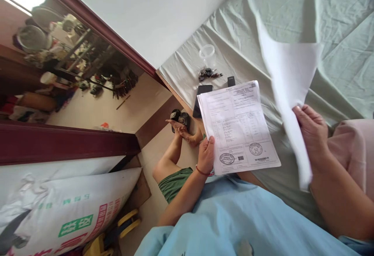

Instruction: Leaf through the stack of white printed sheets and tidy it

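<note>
My left hand (206, 155) grips the left edge of a stack of printed documents (238, 129), thumb on top. The top sheet carries small print, a table and two round stamps. To the right, my right hand (311, 127) pinches a white sheet of paper (289, 69) by its edge, lifted and curved, apart from the stack. The side of that sheet facing me looks blank. A dark phone (201, 99) lies partly behind the stack, and a small black object (231, 81) pokes out above its top edge.
The pale green bed sheet (239, 41) is wrinkled. On it rest a clear plastic cup (207, 53) and a bunch of keys (209, 73). A pinkish cloth (352, 150) lies at right. Sandals (180, 119) and a large white printed sack (82, 205) are on the left.
</note>
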### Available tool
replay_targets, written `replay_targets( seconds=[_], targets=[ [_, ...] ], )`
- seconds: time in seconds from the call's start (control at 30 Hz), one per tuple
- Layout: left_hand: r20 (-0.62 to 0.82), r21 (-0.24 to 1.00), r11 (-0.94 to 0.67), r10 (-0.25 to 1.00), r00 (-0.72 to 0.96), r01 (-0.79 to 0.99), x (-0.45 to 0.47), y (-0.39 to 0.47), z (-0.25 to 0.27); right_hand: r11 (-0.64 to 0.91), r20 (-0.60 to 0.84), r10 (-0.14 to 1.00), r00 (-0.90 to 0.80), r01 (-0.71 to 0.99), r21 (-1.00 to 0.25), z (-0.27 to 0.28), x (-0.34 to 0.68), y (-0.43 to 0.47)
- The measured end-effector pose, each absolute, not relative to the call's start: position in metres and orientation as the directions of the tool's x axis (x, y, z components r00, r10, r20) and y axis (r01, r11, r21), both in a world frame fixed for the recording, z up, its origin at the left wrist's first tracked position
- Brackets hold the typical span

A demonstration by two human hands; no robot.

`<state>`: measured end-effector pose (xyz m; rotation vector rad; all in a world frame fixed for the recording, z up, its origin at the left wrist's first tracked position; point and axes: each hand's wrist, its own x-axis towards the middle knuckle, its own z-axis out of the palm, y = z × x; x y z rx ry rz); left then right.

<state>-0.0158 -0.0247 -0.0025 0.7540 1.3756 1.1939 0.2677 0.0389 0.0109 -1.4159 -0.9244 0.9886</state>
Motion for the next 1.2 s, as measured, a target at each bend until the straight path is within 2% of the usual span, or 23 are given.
replay_targets(
  seconds=[0.03, 0.1, 0.17, 0.27, 0.33, 0.47, 0.67, 0.8, 0.97, 1.07, 1.2],
  targets=[
    [-0.33, 0.934, 0.292, 0.926, -0.185, -0.207, -0.015, -0.025, -0.002, -0.09, -0.112, 0.927, 0.357, -0.076, -0.993, 0.012, 0.265, 0.037],
    [-0.366, 0.914, 0.315, 0.912, -0.185, -0.258, -0.014, -0.025, -0.002, -0.107, -0.129, 0.923, 0.364, -0.08, -0.991, 0.012, 0.261, 0.036],
    [-0.401, 0.895, 0.338, 0.896, -0.192, -0.29, -0.014, -0.026, -0.003, -0.115, -0.076, 0.935, 0.345, 0.093, -0.989, 0.01, 0.259, 0.036],
    [-0.401, 0.894, 0.335, 0.894, -0.198, -0.298, -0.015, -0.026, -0.006, -0.094, 0.027, 0.959, 0.281, 0.41, -0.907, 0.006, 0.259, 0.036],
    [-0.37, 0.908, 0.307, 0.906, -0.204, -0.286, -0.016, -0.025, -0.008, -0.067, 0.06, 0.971, 0.231, 0.508, -0.859, 0.003, 0.26, 0.036],
    [-0.283, 0.949, 0.238, 0.933, -0.221, -0.207, -0.015, -0.026, -0.008, -0.059, 0.042, 0.981, 0.187, 0.501, -0.863, -0.005, 0.259, 0.036],
    [-0.275, 0.958, 0.244, 0.932, -0.238, -0.151, -0.014, -0.03, -0.006, -0.045, 0.028, 0.991, 0.133, 0.519, -0.853, -0.006, 0.255, 0.032],
    [-0.211, 0.977, 0.202, 0.959, -0.191, -0.068, -0.012, -0.03, -0.002, -0.069, 0.005, 0.99, 0.138, 0.529, -0.845, -0.001, 0.25, 0.03],
    [-0.163, 0.986, 0.166, 0.961, -0.222, -0.005, -0.009, -0.03, 0.01, 0.01, 0.122, 0.982, 0.143, 0.608, -0.794, -0.005, 0.247, 0.031],
    [-0.139, 0.989, 0.145, 0.965, -0.222, 0.013, -0.009, -0.031, 0.019, 0.055, 0.189, 0.965, 0.18, 0.566, -0.822, -0.008, 0.247, 0.035],
    [-0.132, 0.99, 0.138, 0.973, -0.188, 0.015, -0.008, -0.033, 0.021, -0.016, 0.091, 0.974, 0.207, 0.462, -0.887, -0.002, 0.251, 0.036]
  ],
)
